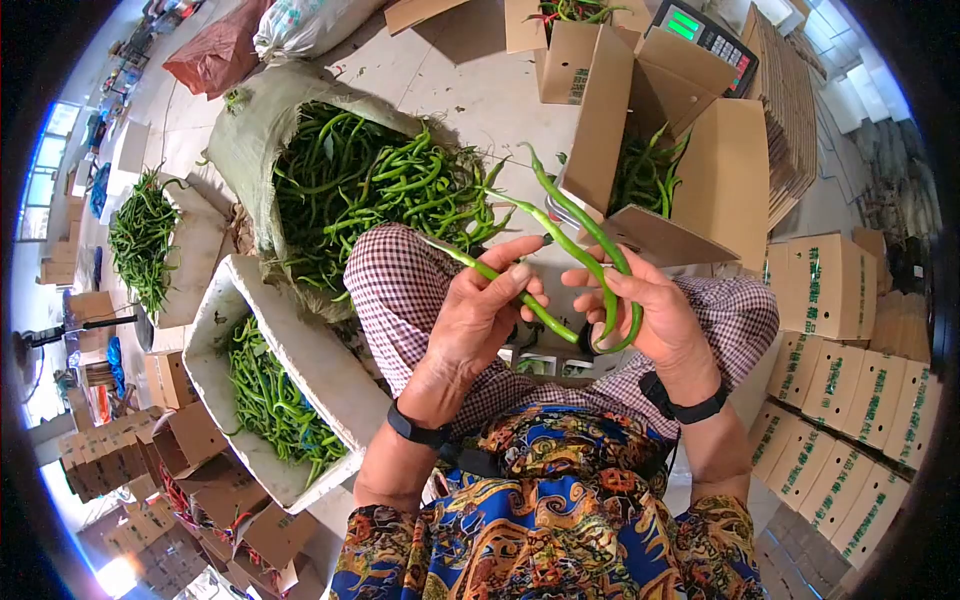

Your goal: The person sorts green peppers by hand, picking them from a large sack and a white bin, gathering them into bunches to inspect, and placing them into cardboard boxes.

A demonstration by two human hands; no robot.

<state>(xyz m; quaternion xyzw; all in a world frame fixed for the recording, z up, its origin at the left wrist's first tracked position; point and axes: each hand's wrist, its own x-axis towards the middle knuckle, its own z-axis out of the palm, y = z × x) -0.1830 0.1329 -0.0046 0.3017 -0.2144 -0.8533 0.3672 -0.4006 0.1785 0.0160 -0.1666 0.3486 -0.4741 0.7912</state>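
Above my lap, my left hand (pixel 490 298) pinches a long green chili pepper (pixel 548 318) between thumb and fingers. Its thin end points up and left. My right hand (pixel 645 308) grips green chili peppers (pixel 590 237), two of which show, curved and rising toward the top of the view. The peppers from both hands come close together between the palms. In front of my knees a woven sack (pixel 250 140) lies with its mouth wide, and a heap of green chili peppers (pixel 390 180) spills out. An open cardboard box (pixel 735 150) with green peppers inside stands beyond my right hand.
At the left, a white foam box (pixel 345 415) holds green peppers, with another foam box (pixel 185 265) behind it. A digital scale (pixel 700 38) sits at the back right. Stacked cartons (pixel 835 390) line the right side. Full sacks (pixel 215 50) lie at the back left.
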